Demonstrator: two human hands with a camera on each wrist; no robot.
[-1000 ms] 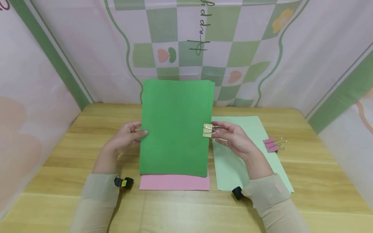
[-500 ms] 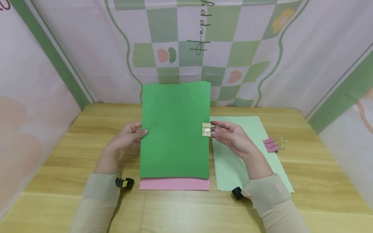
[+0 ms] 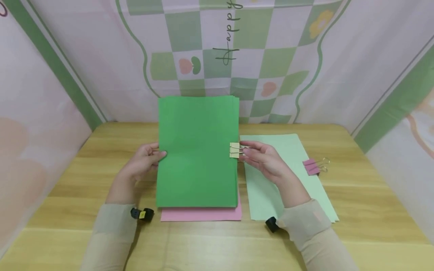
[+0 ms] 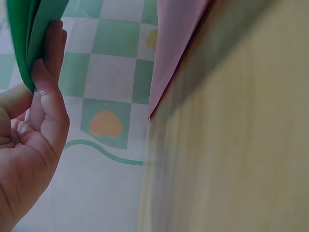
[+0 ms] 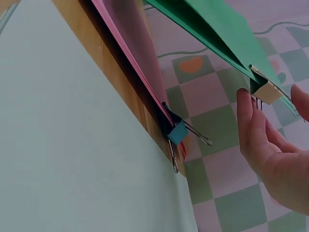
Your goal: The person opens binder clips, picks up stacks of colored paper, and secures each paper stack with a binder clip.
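Note:
A stack of green paper sheets (image 3: 196, 158) is held up, tilted, over the pink paper (image 3: 203, 214). My left hand (image 3: 144, 160) pinches the stack's left edge, thumb in front and fingers behind; the left wrist view shows the green sheets (image 4: 48, 19) between them. Gripping the stack's right edge is a pale yellow binder clip (image 3: 234, 149). My right hand (image 3: 266, 160) holds this clip by its wire handles, thumb on the near side. From the right wrist, the clip (image 5: 268, 93) appears closed over the sheet edges, fingers (image 5: 246, 116) beneath it.
Light green paper (image 3: 271, 180) lies to the right, with a pink binder clip (image 3: 311, 166) on its right edge. A blue binder clip (image 5: 177, 131) grips the pink paper's edge, hidden from the head view. A patterned cloth (image 3: 217, 37) hangs behind the wooden table (image 3: 203, 248).
The green stack has shifted slightly left and lies lower over the pink paper, with both hands still on it. The head view has moved a little.

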